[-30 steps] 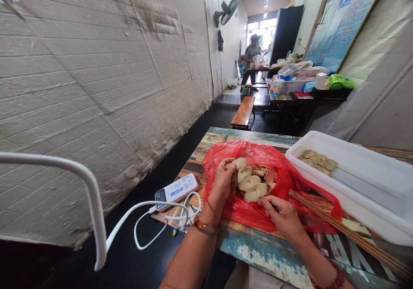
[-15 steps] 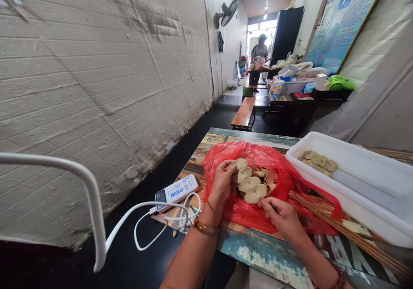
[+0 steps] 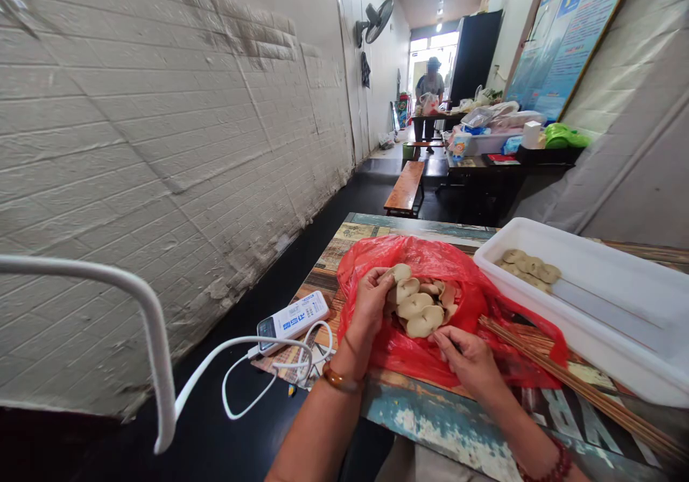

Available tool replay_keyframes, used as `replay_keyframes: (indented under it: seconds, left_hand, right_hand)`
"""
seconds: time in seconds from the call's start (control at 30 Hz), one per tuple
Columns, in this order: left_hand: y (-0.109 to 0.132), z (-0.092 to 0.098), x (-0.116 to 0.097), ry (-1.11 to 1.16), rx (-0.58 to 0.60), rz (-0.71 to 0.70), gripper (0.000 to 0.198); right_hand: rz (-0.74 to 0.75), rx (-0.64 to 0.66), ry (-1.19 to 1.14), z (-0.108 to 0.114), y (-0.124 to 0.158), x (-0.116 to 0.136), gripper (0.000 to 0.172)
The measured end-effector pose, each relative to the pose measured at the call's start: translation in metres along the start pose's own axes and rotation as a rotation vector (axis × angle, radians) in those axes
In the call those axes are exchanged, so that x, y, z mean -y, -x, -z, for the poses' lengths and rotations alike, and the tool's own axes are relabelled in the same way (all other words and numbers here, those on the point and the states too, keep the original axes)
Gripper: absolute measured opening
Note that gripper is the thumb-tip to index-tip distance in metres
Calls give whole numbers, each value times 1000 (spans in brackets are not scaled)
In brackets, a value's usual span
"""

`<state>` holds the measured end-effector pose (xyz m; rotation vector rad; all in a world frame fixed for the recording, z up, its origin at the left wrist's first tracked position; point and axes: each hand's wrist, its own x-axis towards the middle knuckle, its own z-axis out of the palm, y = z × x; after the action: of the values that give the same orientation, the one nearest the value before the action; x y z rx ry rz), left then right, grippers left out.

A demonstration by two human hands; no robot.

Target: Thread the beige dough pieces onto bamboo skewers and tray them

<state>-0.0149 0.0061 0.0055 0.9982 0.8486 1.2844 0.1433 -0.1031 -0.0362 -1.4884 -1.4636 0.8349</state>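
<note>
Beige discs [image 3: 425, 320] line up between left hand [image 3: 371, 297], pinching the topmost, and right hand [image 3: 467, 356], fingertips pinched below.

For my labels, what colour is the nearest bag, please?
The nearest bag is translucent red, in the head view.

"Where's the plastic bag [image 3: 398, 364]?"
"On the table [image 3: 441, 432], between the power bank [image 3: 296, 318] to its left and the plastic tub [image 3: 586, 349] to its right."
"And the food slices [image 3: 415, 304]?"
"Some in the bag, others in the tub's left end."
"The skewers [image 3: 586, 391]?"
"Before the tub, far ends on the bag."
</note>
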Motion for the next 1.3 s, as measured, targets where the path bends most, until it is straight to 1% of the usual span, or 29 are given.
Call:
replay_keyframes:
  seconds: [0.17, 0.37, 0.5, 0.7, 0.77, 0.87, 0.93, 1.0, 1.17, 1.3]
  left_hand:
    - [-1, 1, 1, 2, 12, 17, 24]
    - [-2, 3, 2, -7, 25, 35, 22]
    - [-2, 3, 2, 7, 34, 51, 22]
    - [-4, 0, 3, 220, 53, 80, 25]
    - [-4, -1, 3, 250, 79, 108, 25]
    - [0, -3, 3, 236, 166, 158, 26]
    - [2, -3, 4, 226, 197, 167, 27]
    - [3, -2, 4, 237, 192, 174, 27]
    - [1, 0, 6, 268, 125, 161, 30]
    - [0, -1, 8, 227, 82, 141, 27]
  right_hand:
    - [11, -8, -11, 0, 0, -1, 38]
    - [2, -3, -10, 0, 0, 1, 37]
    - [-9, 2, -23, 0, 0, 2, 40]
    - [-53, 11, -97, 0, -1, 2, 45]
    - [-66, 15, -136, 0, -1, 1, 45]
    - [-66, 22, -148, -1, -1, 1, 44]
    - [-48, 21, -127, -1, -1, 2, 44]
    - [-21, 16, -91, -1, -1, 3, 43]
    - [52, -6, 52, -2, 0, 3, 40]
    - [177, -40, 181, -5, -1, -6, 37]
